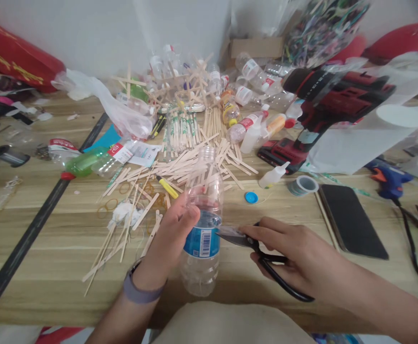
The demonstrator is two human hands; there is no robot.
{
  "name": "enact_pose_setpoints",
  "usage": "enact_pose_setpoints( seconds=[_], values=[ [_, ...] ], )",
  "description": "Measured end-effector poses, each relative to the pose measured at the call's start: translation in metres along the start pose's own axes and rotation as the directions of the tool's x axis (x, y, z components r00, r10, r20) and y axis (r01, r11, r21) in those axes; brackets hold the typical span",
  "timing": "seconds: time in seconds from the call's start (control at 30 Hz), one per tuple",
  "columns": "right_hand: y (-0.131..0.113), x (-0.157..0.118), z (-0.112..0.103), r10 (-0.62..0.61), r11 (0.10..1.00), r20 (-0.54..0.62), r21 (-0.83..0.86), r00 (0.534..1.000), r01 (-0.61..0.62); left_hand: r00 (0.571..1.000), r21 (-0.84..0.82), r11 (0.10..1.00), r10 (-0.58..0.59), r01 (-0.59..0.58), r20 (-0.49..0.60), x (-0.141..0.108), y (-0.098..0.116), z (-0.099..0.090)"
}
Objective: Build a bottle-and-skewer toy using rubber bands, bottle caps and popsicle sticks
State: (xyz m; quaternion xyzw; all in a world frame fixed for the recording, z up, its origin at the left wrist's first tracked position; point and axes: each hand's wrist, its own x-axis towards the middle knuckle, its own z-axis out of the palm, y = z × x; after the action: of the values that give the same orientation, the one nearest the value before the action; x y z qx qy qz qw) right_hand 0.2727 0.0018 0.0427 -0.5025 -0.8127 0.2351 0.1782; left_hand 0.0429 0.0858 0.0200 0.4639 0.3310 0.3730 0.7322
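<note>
A clear plastic bottle (pixel 201 274) with a blue label and no cap stands roughly upright near the front of the table. Wrapped around its left side, my left hand (pixel 173 229) grips it just above the label. My right hand (pixel 291 248) holds black-handled scissors (pixel 276 272), whose pointed blades meet the right edge of the label. Whether the tip has pierced the plastic, I cannot tell. A blue bottle cap (pixel 251 197) lies on the table beyond the scissors.
Flat wooden sticks (pixel 180 165) and a yellow utility knife (pixel 167 187) lie beyond the bottle. Rightward are a red cordless drill (pixel 312 129), a glue bottle (pixel 273 176), a phone (pixel 352 220) and a blue glue gun (pixel 390 177). More plastic bottles (pixel 83 162) lie left.
</note>
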Motion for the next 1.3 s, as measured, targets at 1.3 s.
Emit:
enact_pose_setpoints(
  seconds=[1.3],
  values=[
    [-0.003,-0.008,0.03,-0.118,0.952,-0.206,-0.302,0.971,0.052,0.973,0.092,0.992,0.107,-0.089,-0.202,-0.001,-0.02,0.012]
  ],
)
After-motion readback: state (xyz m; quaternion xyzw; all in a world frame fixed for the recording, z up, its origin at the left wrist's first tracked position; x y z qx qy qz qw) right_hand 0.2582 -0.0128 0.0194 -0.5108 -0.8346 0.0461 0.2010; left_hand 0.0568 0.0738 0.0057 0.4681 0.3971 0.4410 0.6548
